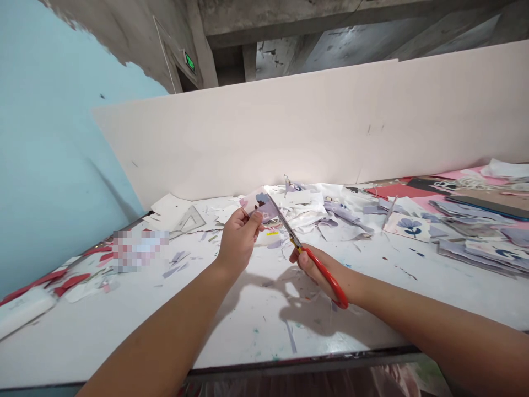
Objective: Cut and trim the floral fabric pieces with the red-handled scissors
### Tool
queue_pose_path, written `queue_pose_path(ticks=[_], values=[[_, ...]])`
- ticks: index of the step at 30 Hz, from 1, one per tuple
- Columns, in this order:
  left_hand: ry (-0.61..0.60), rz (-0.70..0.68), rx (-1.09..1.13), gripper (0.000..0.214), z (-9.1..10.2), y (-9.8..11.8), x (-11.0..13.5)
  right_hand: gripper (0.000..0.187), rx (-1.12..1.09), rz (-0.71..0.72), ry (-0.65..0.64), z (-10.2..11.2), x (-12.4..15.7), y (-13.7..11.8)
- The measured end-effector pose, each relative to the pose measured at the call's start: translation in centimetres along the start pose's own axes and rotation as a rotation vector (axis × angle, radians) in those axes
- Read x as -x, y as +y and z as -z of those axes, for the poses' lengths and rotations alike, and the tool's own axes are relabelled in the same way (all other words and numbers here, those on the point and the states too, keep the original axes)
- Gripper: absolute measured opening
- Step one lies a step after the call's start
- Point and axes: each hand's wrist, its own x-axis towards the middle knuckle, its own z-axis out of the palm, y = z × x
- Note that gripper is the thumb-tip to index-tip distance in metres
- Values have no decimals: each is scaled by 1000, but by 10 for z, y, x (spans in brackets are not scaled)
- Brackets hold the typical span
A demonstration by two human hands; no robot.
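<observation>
Between the thumb and fingers of my left hand (238,237) is a small piece of floral fabric (270,212), pale pink and lilac with dark flowers. My right hand (316,267) grips a pair of scissors (326,274) with red handles. The long metal blades point up and to the left, and their tips reach the fabric's upper right edge. Whether the blades are on both sides of the fabric I cannot tell. Behind the hands lies a heap of white and lilac scraps (303,203).
A clear triangle ruler (190,220) lies left of the heap. Red scraps (71,284) line the table's left side. Stacked fabric pieces (483,256) and a flowered piece (409,227) lie on the right. A pale board (289,132) stands along the back of the white table (165,325).
</observation>
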Motion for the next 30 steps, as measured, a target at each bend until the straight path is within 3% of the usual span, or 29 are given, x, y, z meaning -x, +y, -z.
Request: queue_pose_path(ticks=[30], values=[[12,0,-80,21,-1,0,3,63,-40,-58,28,-3,0,5]])
